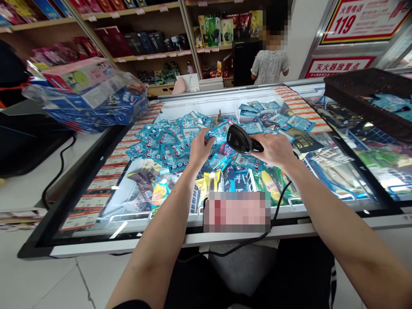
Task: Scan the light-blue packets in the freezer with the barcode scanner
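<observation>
Nearest the camera, the person's dark trousers (302,270) showed below two bare forearms (161,227), which reached over a glass-topped chest freezer (93,249). The left hand (201,148) was nearly closed, its thumb and fingers pinching the edge of a small blue sachet (221,133) just above the glass. The right hand (274,148) was curled round the handle of a black handheld barcode scanner (240,139), whose head was close beside that sachet. Around and beyond both hands lay a loose heap of similar blue sachets (170,143). Nearer than the hands, the scanner's black cable (280,201) ran beside a pixelated flat object (236,212). Left of the left hand stood a plastic-wrapped bundle (99,103); farther right of the right hand was a dark basket (357,96). Beyond them, another person (270,66) stood near stocked shelves (154,56).
</observation>
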Demonstrator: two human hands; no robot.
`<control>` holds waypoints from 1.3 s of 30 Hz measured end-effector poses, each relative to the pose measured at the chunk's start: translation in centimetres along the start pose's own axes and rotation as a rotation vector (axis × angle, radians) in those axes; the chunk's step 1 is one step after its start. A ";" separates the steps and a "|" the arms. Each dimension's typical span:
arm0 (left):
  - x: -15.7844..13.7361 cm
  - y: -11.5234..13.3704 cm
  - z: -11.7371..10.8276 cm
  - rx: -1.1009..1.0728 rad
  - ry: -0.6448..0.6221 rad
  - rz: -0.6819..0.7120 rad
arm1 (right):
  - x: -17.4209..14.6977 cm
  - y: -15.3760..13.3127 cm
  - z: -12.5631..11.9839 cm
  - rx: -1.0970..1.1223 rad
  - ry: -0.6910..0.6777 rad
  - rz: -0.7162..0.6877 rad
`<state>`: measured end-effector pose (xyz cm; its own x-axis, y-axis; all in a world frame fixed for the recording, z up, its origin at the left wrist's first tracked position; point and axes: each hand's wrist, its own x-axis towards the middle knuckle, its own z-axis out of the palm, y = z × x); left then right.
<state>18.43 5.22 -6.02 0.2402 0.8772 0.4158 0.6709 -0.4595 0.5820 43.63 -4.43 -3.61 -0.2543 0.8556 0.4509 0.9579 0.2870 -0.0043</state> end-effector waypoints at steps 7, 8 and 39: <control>0.0 0.0 0.0 0.014 -0.001 -0.006 | 0.1 -0.1 0.0 0.006 -0.020 -0.001; 0.0 0.1 0.0 0.015 -0.004 -0.008 | 0.0 -0.1 0.1 0.005 -0.015 -0.002; -0.1 -1.7 -0.3 0.496 -0.066 0.311 | 0.1 1.6 0.3 -0.094 0.032 0.339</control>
<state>17.01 5.91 -6.85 0.5108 0.7256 0.4611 0.8061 -0.5907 0.0365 45.06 -3.75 -3.80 0.0837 0.8809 0.4658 0.9956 -0.0535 -0.0775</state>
